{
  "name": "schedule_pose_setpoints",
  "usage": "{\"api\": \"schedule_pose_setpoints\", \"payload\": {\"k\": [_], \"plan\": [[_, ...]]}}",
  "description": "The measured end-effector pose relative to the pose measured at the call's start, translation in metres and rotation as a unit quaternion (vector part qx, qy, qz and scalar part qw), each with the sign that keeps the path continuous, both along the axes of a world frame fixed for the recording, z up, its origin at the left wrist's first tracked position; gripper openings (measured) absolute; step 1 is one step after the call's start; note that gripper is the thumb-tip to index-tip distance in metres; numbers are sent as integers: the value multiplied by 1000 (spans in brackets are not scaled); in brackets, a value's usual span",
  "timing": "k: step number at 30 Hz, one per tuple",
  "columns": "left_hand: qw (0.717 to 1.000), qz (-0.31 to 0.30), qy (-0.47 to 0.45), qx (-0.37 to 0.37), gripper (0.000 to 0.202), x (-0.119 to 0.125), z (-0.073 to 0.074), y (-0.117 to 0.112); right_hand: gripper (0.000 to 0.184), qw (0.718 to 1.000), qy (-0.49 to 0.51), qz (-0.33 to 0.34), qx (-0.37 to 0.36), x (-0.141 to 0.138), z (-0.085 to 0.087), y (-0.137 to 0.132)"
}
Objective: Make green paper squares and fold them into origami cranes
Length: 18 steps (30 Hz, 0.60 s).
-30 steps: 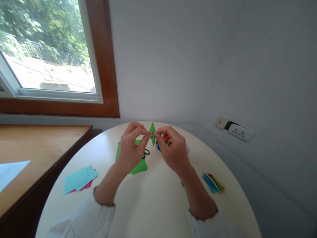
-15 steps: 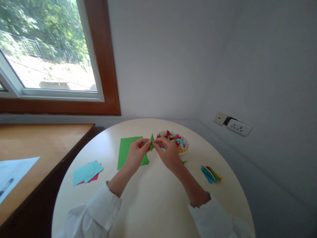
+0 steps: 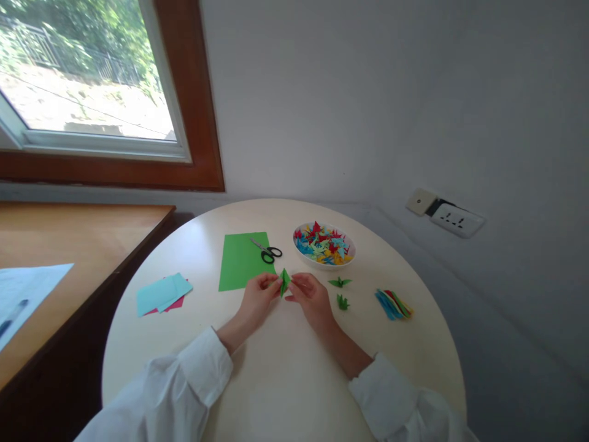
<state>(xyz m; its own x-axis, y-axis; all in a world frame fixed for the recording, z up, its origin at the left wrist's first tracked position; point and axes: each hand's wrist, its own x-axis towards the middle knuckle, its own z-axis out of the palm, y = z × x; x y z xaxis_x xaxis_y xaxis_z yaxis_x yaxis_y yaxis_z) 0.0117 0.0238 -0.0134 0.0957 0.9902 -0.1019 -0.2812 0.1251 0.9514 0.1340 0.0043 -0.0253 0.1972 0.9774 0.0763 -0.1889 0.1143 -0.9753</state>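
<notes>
A small piece of green folded origami paper (image 3: 284, 282) is held upright above the middle of the table, its tip pointing up. My left hand (image 3: 258, 298) pinches it from the left between thumb and fingers. From the right, my right hand (image 3: 313, 299) has thumb and fingertips closed at its other edge. Just right of my right hand lie two small green folded pieces, a paper crane (image 3: 340, 282) with spread wings and a more compact one (image 3: 342, 302). Behind my left hand, black-handled scissors (image 3: 268, 253) rest partly on a green paper sheet (image 3: 239, 264).
A white bowl (image 3: 322, 265) full of colourful paper cranes stands at the back right. Several folded paper strips (image 3: 393, 304) lie at the right. Light blue paper sheets (image 3: 161, 293) overlap pink paper (image 3: 175, 305) at the left. A wooden desk (image 3: 83, 227) adjoins on the left.
My view has tilted down. Both hands have come nearer to me with the green folded paper, uncovering the scissors, the bowl's left side and the two green pieces on the table.
</notes>
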Motion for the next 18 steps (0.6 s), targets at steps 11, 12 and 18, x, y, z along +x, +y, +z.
{"api": "schedule_pose_setpoints", "payload": {"k": [11,12,18], "plan": [[999,-14,-7,-32,30,2,-4,-3,38,1000,-15,11,-19,-1,-8,2],[999,-13,-9,-38,31,1,-3,-3,39,999,-14,12,-26,-1,-8,2],[995,-12,-57,-83,33,-1,-1,0,42,998,25,29,-59,1,-4,2]]}}
